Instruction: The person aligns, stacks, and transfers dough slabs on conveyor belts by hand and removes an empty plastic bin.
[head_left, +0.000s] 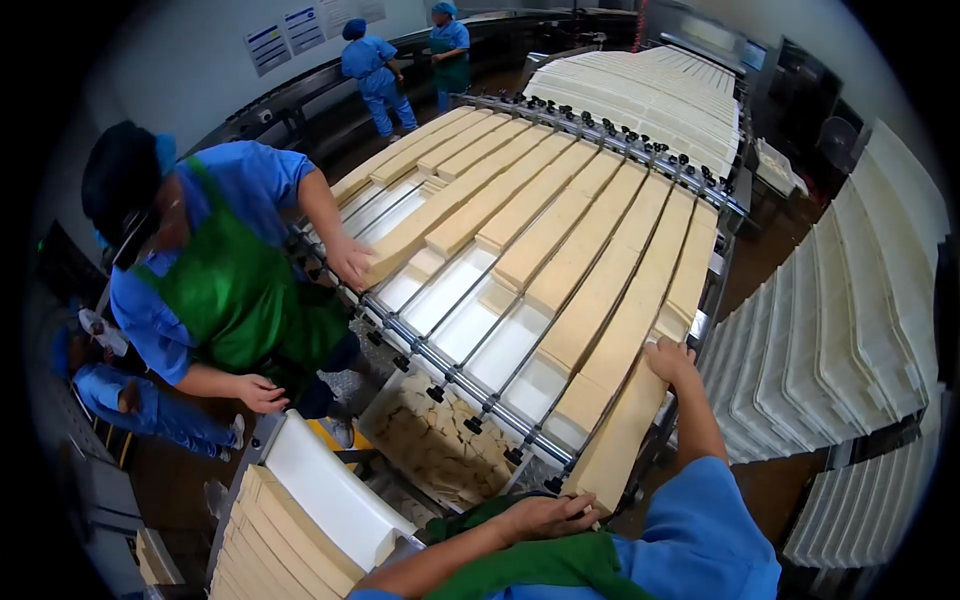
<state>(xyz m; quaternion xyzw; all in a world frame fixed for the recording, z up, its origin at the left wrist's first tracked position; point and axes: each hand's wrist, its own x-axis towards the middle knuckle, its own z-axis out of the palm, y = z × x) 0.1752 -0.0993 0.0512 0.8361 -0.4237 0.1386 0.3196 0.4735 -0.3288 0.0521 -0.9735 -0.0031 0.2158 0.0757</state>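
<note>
A long pale-beige stack of what look like thin sheets [622, 437] lies in the rightmost lanes of a conveyor with metal divider rods, its near end sticking out past the front bar. My left hand [548, 517] is closed at this near end, fingers curled against it. Further up, my right hand [670, 362] grips the far part of the same stack from the right side. More long beige stacks [585, 315] fill the neighbouring lanes. Across the conveyor, a co-worker's hand [350, 262] rests on the end of another stack.
Below the front bar [470, 385] stands a bin [372, 420] of broken beige pieces. A white-edged tray [325, 480] at lower left carries more stacks. Nested white trays [800, 340] rise at right. Several people in blue [375, 75] stand further off.
</note>
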